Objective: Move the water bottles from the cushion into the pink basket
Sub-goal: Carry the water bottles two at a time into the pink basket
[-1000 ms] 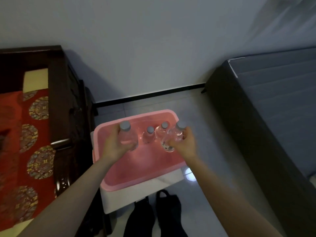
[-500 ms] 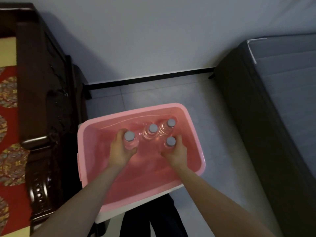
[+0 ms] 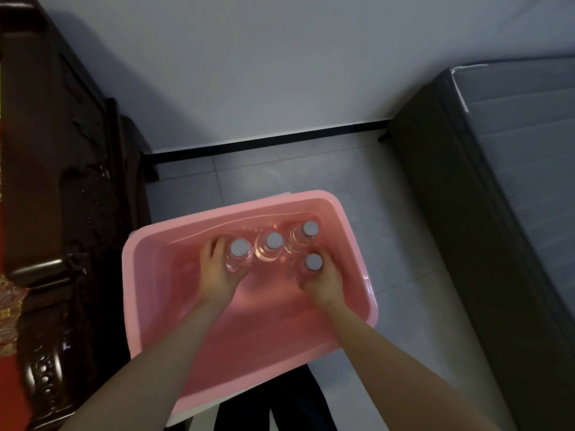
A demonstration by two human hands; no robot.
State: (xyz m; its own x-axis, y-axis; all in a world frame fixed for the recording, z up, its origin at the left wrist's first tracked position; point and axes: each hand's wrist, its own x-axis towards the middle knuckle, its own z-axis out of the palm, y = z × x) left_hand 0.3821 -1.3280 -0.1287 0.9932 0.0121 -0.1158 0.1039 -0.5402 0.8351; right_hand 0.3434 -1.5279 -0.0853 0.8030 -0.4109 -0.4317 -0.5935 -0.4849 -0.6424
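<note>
The pink basket (image 3: 146, 306) stands below me on the tiled floor. Several clear water bottles with grey caps stand upright along its far side. My left hand (image 3: 216, 272) grips the leftmost bottle (image 3: 239, 248) from the left. My right hand (image 3: 323, 283) grips the nearest bottle on the right (image 3: 313, 262) from below. Two more bottles stand between and behind: one in the middle (image 3: 273, 241) and one at the far right (image 3: 309, 229). The red patterned cushion (image 3: 7, 384) shows only as a strip at the left edge.
A dark carved wooden bench frame (image 3: 62, 213) runs down the left side, close to the basket. A grey bed (image 3: 513, 197) with a dark base fills the right. The white wall with a black skirting (image 3: 264, 144) lies ahead. My dark trouser legs (image 3: 267, 409) show beneath the basket.
Both hands came down with their bottles from above the rim into the basket, and the bottles now stand beside the other two. The camera tilted further down over the basket.
</note>
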